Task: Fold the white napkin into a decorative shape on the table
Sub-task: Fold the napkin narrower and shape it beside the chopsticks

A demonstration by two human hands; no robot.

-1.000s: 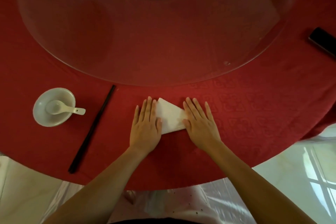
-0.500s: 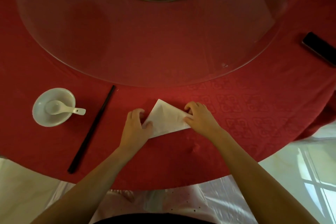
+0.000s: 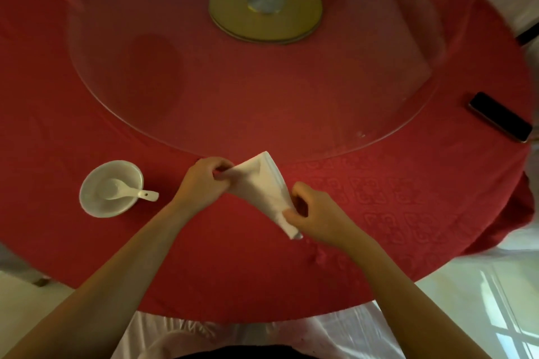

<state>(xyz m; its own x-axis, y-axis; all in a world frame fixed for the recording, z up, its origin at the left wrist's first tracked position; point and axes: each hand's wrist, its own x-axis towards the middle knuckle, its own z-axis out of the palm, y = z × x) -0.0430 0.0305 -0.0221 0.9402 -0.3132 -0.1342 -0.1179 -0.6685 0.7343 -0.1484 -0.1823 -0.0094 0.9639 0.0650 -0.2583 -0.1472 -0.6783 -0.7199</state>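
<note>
1. Two hands share the white napkin [image 3: 261, 192] between them: our left hand [image 3: 201, 182] is closed on its far-left corner with pinched fingers, and our right hand [image 3: 318, 217] is closed on its narrow near end, thumb and fingers clamped on the cloth.

2. The napkin is a folded wedge, and we judge it lifted off the red tablecloth [image 3: 393, 207], near the table's front edge and just short of the glass turntable [image 3: 291, 114].

3. Its long axis runs on a diagonal, from the broad layered end far and slightly left down to the point near and right. The right hand sits at that point and is nearer to us; the left hand lies up and to the left of the cloth's middle.

4. We judge that the next fold or turn hinges on this diagonal, with the right hand as the pivot.

5. Half a second ago the napkin lay flat on the cloth as a triangle with both hands at its side corners; a second ago our palms pressed it flat. Now it is raised and gripped.

6. The bowl [image 3: 112, 188] with its spoon [image 3: 128, 191] sits to the left as before, and the phone [image 3: 500, 116] far right.
</note>
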